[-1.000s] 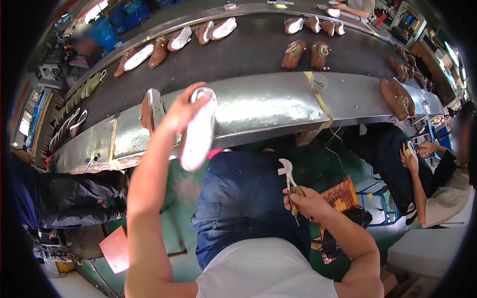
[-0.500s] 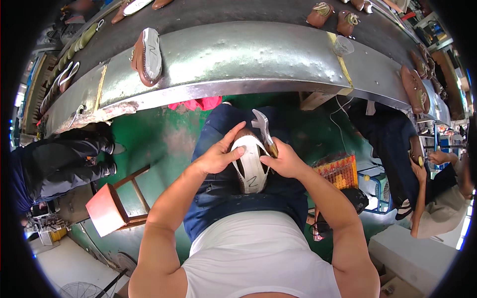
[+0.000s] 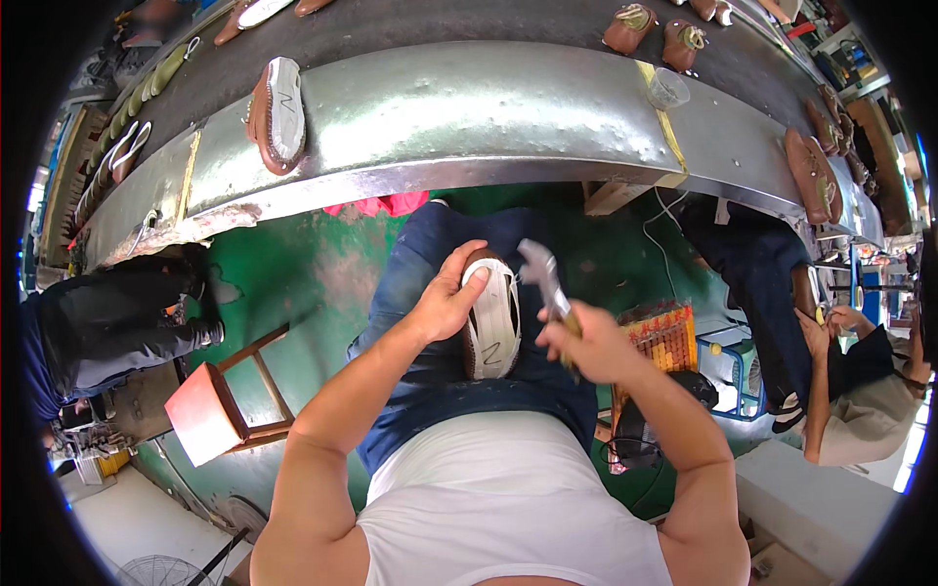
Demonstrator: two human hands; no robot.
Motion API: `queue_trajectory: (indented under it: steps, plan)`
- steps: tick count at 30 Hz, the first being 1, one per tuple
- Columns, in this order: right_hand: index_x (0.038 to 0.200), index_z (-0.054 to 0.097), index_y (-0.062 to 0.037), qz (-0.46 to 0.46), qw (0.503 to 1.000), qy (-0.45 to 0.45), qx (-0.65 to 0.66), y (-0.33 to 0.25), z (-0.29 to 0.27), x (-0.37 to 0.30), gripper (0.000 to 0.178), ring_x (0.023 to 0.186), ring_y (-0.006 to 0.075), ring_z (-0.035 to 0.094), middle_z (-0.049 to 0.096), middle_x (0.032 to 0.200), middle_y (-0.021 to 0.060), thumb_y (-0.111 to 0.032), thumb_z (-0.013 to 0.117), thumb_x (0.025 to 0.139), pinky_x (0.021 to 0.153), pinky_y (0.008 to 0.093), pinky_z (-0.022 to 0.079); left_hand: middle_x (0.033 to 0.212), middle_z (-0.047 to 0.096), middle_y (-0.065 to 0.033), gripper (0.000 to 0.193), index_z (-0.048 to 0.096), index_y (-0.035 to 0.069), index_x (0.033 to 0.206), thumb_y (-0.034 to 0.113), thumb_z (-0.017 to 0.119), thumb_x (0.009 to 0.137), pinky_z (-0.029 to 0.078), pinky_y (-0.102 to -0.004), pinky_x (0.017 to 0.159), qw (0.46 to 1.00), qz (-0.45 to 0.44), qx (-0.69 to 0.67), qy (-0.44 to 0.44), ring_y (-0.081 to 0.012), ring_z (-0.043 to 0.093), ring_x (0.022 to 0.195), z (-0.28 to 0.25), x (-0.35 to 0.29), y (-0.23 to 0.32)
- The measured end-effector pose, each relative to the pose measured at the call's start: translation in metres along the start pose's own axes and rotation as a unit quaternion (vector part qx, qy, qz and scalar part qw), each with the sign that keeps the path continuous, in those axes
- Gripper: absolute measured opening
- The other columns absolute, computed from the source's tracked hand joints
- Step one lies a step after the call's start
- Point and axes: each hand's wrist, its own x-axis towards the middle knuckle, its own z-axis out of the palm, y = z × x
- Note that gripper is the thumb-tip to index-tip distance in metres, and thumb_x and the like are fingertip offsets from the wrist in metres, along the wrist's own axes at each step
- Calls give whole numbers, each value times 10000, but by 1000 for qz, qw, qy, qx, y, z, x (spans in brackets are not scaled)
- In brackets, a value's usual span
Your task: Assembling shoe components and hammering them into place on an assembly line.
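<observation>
A brown shoe (image 3: 491, 322) lies sole up on my lap, its white bottom marked with a dark line. My left hand (image 3: 451, 296) grips it near the far end, the thumb pressed on the white sole and the fingers along its side. To the right of the shoe, my right hand (image 3: 589, 339) is closed round the handle of a hammer (image 3: 549, 278). The hammer's metal head is raised, blurred by motion and apart from the shoe.
Ahead runs a metal-edged bench (image 3: 420, 107) with another upturned shoe (image 3: 280, 115) and a clear plastic cup (image 3: 668, 88). A red-topped stool (image 3: 207, 410) stands left. A co-worker (image 3: 870, 391) sits at the right; another person's dark-clothed legs (image 3: 127, 322) show at the left.
My right hand has moved right and slightly down with the hammer, away from the shoe. The white piece that stood loose around the sole now lies flatter against it. My left hand still holds the shoe.
</observation>
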Motion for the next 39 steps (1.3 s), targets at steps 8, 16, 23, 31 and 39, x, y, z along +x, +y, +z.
queue_trajectory:
  steps: [8,16,23,31,39]
  plan:
    - [1211,536,-4,88,962,-138,220,22,24,5,269,790,111,614,660,987,101,-176,530,1004,547,220,447,1341,514,-141,536,317,101,1470,385,458,1037,371,-352,1069,997,-59,-30,-38,-236,473,1262,5,2,9]
    - [1158,572,14,107,984,-92,105,-1,-2,3,267,731,124,631,676,897,92,-186,564,982,605,253,515,1276,574,-151,536,334,108,1450,447,407,1042,399,-347,1041,998,-14,57,11,-263,538,1197,6,5,-6]
    - [1229,543,4,87,940,-99,315,31,35,15,296,918,173,650,644,1099,104,-179,547,997,634,257,547,1361,505,-188,575,302,83,1466,450,415,1037,356,-354,1083,999,7,46,-16,-282,480,1275,11,6,-12]
    - [1166,571,-7,105,971,-115,182,15,19,16,239,764,96,595,648,955,53,-156,553,979,556,212,437,1373,493,-200,623,268,36,1480,408,471,1024,340,-367,1102,996,56,64,-25,-313,467,1298,0,5,-14]
    - [964,584,11,-32,984,23,-175,38,25,36,259,696,318,653,662,769,170,-248,584,964,663,413,515,1318,560,-194,492,454,30,1398,269,567,983,415,-364,1047,994,71,81,24,-311,547,1229,-3,9,-26]
